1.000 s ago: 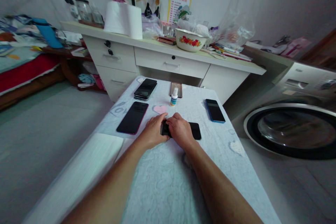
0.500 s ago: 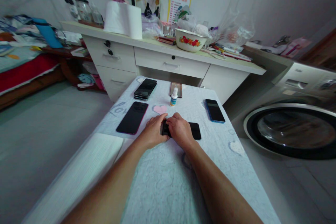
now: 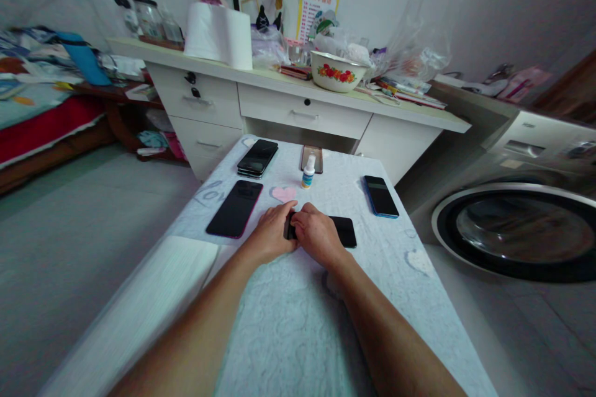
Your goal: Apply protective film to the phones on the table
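Straight past the bottle [image 3: 308,173] stands the desk [image 3: 305,102], with the washer [image 3: 554,152] off to the bottle's right and the table [image 3: 298,322] directly under it. The bowl [image 3: 339,72] sits on the desk, beyond the bottle and slightly right. Nearer than the bottle, the left hand [image 3: 274,232] grasps the black phone [image 3: 345,232] by its left end, thumb and fingers around it; the right hand [image 3: 319,232] bends its fingers over the same phone's middle, tips hidden, so whether they grip anything I cannot tell. Left of the bottle lie the red-edged phone [image 3: 235,209], nearer, and the stack [image 3: 258,157]; the blue phone [image 3: 382,196] lies to its right. The case [image 3: 318,160] is just behind it, the printed heart [image 3: 284,194] to its near left.
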`<state>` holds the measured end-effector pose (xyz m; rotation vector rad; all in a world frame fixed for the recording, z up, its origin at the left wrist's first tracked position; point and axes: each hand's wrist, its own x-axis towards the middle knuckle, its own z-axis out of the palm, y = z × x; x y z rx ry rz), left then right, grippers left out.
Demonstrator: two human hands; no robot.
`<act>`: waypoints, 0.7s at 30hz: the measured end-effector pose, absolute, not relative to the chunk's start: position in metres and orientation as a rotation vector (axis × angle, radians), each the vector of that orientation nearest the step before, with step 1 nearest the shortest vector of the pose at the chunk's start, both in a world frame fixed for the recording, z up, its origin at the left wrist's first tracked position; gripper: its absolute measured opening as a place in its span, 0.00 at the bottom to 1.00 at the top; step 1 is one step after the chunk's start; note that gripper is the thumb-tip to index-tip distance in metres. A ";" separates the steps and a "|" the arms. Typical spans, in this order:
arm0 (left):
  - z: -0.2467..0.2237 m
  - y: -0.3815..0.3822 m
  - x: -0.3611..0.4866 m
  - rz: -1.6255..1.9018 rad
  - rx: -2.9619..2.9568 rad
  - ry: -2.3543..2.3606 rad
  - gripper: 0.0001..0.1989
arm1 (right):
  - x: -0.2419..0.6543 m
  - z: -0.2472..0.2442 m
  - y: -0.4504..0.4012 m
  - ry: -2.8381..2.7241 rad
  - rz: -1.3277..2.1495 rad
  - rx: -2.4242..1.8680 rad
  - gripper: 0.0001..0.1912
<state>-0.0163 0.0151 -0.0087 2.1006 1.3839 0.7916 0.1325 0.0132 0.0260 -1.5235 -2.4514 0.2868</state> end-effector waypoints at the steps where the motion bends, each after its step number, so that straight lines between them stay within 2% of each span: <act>1: -0.008 0.015 -0.016 0.793 2.101 1.383 0.39 | 0.133 0.027 0.013 -2.457 0.300 -1.509 0.11; 10: -0.011 0.016 -0.016 0.771 2.104 1.386 0.40 | 0.137 0.028 0.012 -2.528 0.400 -1.351 0.10; 21: -0.007 0.015 -0.015 0.772 2.090 1.411 0.39 | 0.135 0.022 0.019 -2.444 0.272 -1.524 0.11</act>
